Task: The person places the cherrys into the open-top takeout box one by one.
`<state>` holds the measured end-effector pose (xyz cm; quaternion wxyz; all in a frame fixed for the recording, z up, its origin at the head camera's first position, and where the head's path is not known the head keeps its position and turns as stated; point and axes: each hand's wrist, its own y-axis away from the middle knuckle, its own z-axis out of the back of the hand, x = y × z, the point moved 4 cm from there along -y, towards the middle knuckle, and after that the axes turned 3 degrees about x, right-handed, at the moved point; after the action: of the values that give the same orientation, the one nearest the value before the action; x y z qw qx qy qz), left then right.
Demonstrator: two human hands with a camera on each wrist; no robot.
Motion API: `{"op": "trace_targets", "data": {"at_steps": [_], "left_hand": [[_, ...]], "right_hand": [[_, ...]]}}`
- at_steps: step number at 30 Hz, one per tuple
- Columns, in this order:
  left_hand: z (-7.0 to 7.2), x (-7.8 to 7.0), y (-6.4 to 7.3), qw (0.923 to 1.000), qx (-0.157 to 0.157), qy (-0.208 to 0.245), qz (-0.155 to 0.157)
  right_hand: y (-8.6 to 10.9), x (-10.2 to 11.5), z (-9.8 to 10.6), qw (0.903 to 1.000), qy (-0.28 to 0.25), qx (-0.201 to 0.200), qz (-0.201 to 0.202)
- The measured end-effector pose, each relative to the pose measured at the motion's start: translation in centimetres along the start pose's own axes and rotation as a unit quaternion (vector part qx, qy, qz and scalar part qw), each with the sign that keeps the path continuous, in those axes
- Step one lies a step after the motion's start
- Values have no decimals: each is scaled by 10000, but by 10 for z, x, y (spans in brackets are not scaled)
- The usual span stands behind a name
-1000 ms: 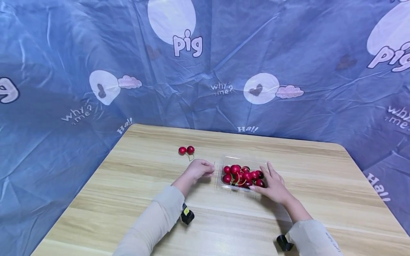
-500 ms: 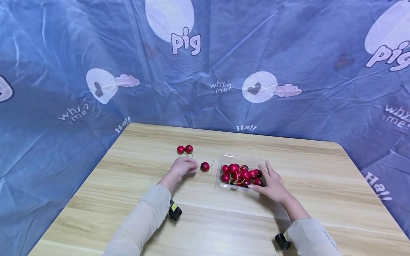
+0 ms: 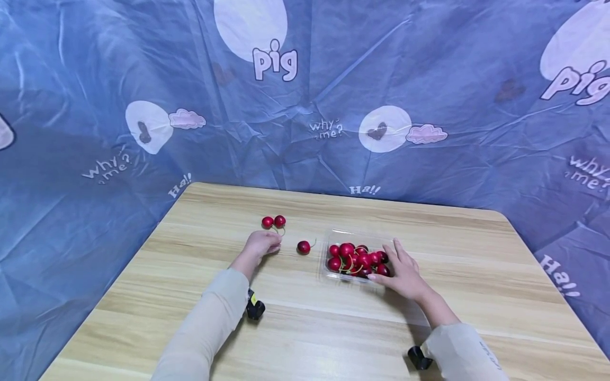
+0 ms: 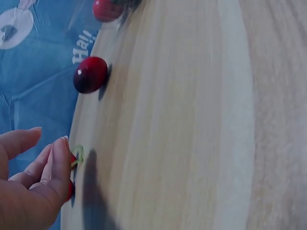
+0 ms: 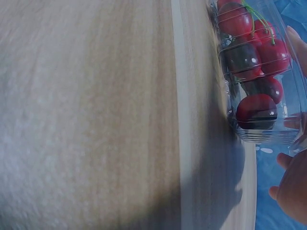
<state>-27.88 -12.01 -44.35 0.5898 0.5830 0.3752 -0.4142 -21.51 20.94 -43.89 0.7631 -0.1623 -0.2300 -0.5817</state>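
In the head view my left hand (image 3: 259, 244) is just below a pair of cherries (image 3: 268, 222), its fingertips by their green stems. The left wrist view shows its thumb apart from the fingers (image 4: 60, 163) and nothing held. A single dark red cherry (image 3: 303, 247) lies with its stem on the table, between that hand and a clear plastic box (image 3: 359, 235). Several red and dark cherries (image 3: 364, 260) fill the box. My right hand (image 3: 405, 275) holds the box at its right end, thumb at the near rim and fingers at the far side.
The wooden table (image 3: 324, 328) ends at a blue printed cloth (image 3: 295, 148) hanging behind it. Black wrist cameras (image 3: 255, 307) are worn under both sleeves, low over the tabletop.
My left hand has let go of a cherry beside the box and moved left, to the pair of cherries. The right hand stays at the box.
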Motion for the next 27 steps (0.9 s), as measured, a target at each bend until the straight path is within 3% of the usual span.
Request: {"op": "trace_targets", "data": {"at_steps": [3, 6, 8, 10, 13, 15, 18, 20, 22, 24, 27], "left_hand": [[1, -2, 1, 10000, -80, 19, 30], [5, 6, -12, 9997, -214, -31, -57], [10, 15, -24, 9997, -143, -11, -216], [18, 41, -62, 9985, 23, 161, -531], [26, 72, -105, 9981, 87, 220, -565], [31, 94, -136, 9959, 194, 409, -779], [27, 75, -113, 9986, -108, 57, -507], [24, 55, -90, 9981, -340, -160, -495], [17, 32, -61, 9960, -680, -525, -230], [14, 21, -48, 9942, -786, -661, -313], [10, 12, -40, 9930, -825, -747, -385]], "right_hand": [[0, 0, 0, 10000, -3, 2, 7], [0, 0, 0, 10000, -16, -6, 22], [0, -1, -1, 10000, -17, -8, 24], [0, -2, -1, 10000, -18, -10, 21], [0, -2, -2, 10000, -18, -5, 9], [0, -1, -2, 10000, -39, 9, 0], [0, -1, -3, 10000, -67, 20, -12], [0, -1, -3, 10000, -73, 24, -17], [0, -2, -3, 10000, -77, 17, -14], [0, -2, -2, 10000, -65, 11, -8], [-1, -2, -2, 10000, -70, 0, -1]]}}
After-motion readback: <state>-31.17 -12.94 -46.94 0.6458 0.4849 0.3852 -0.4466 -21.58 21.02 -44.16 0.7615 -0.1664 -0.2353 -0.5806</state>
